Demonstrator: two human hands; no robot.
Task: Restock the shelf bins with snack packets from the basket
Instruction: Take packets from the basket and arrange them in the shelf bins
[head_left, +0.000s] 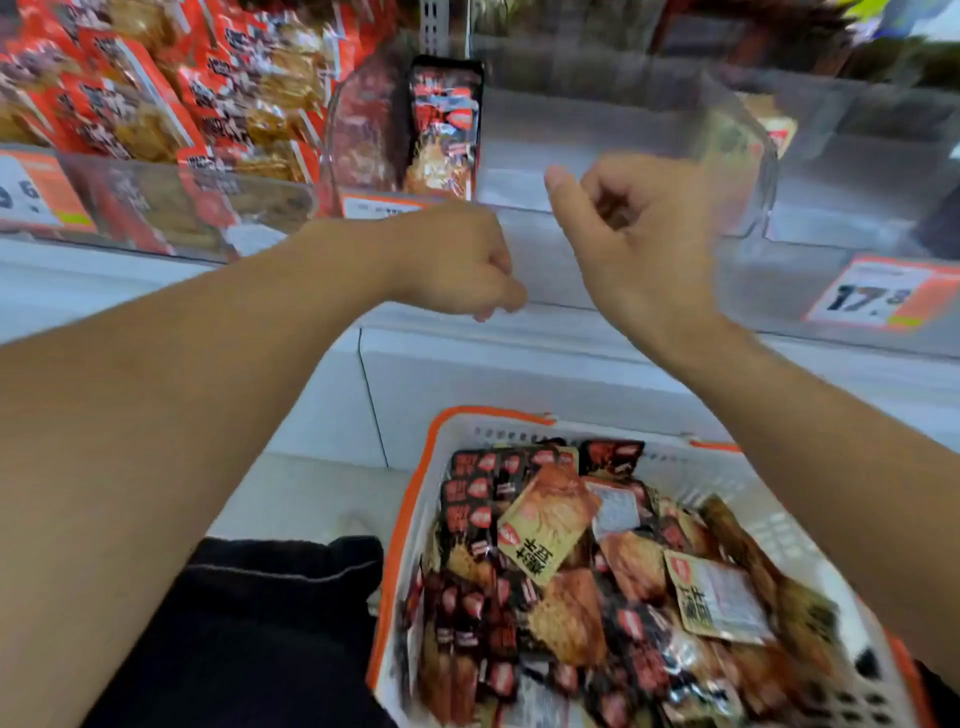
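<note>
Both hands are raised in front of the shelf, above and beyond the basket (415, 499). Left hand (457, 260): fingers curled into a fist, nothing visible in it. Right hand (639, 228): fingers curled inward, thumb extended up and to the left, nothing visible in it. The two hands sit near each other without touching.

Basket: white with an orange rim, nearest the viewer, below the hands. It holds a loose heap of snack packets (571, 597), mostly dark with red labels; a few lie back side up, showing pale labels. Left of the basket, a dark garment (270, 623) covers the person's lap.

Beyond the basket, the white shelf edge (519, 364) runs across the view. A price tag (883, 296) reading 17 stands on it, up and to the right of the basket.

Behind the hands, a clear bin (743, 156) stands on the shelf; one dark packet (444, 130) stands upright at its left end. Farther left of the basket line, another bin (156, 208) is heaped with red packets (156, 88). Motion blur obscures finer print.
</note>
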